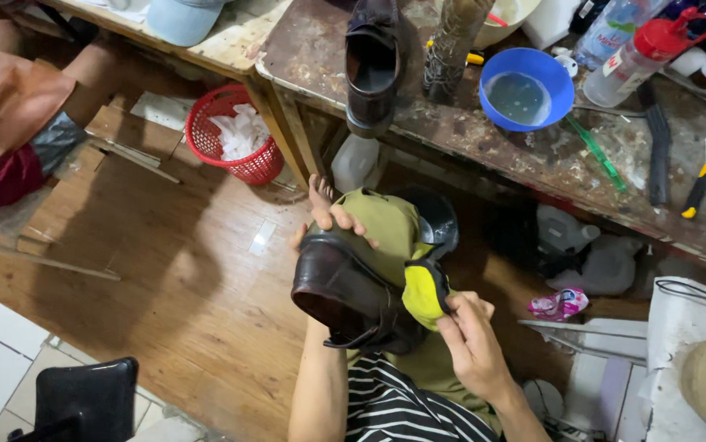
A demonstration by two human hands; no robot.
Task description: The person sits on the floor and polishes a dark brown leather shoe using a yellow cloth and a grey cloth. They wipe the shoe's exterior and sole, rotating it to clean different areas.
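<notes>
Shoe point(345, 286) and cloth point(423, 290) met right over the person's lap, and that contact was what mattered. The dark brown shoe lay tilted, its long axis running from the opening at lower left up toward the toe near the knee, sole side turned away from the camera. The left hand point(332, 219) gripped it from the far end, fingers curled over the upper edge, holding it steady. The right hand point(472, 340) sat just to the right of the shoe and lower, fingers pinched shut on the yellow cloth, which was pressed against the shoe's right flank. So the shoe lay to the left of the right hand, touching through the cloth, and the right hand was the nearer one to that side. A second dark shoe point(372, 65) stood on the stained bench point(492, 147) beyond the knees, well apart, near a blue bowl point(525, 88).
</notes>
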